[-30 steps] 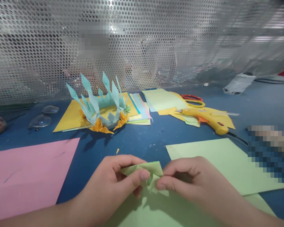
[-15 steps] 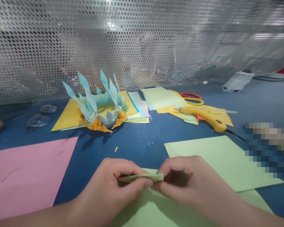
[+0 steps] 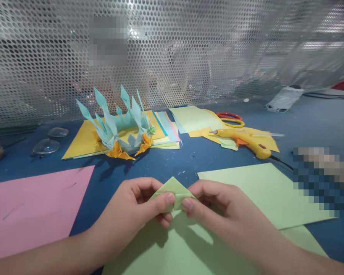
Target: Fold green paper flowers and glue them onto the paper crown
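Note:
Between both hands I hold a small folded piece of light green paper (image 3: 173,187), its pointed corner upward and its folded flaps facing me. My left hand (image 3: 141,206) pinches its left side, thumb in front and fingers curled behind. On the right side, my right hand (image 3: 217,208) grips it the same way, its thumb pressing near the lower edge. The fingers behind the paper are partly hidden. Below the hands lies a large light green sheet (image 3: 183,252) with their shadows on it.
A paper crown (image 3: 126,130) in pale blue and orange rests on stacked coloured paper. A yellow glue gun (image 3: 246,139) and scissors (image 3: 231,119) lie to the right, glasses (image 3: 47,145) at the left. Pink paper (image 3: 34,214) and another green sheet (image 3: 263,194) flank my hands; perforated metal (image 3: 172,49) stands behind.
The folded green paper was edge-on and flat; now it is tilted up, showing its face with a point on top. Both hands have risen slightly, and both thumbs are on its front.

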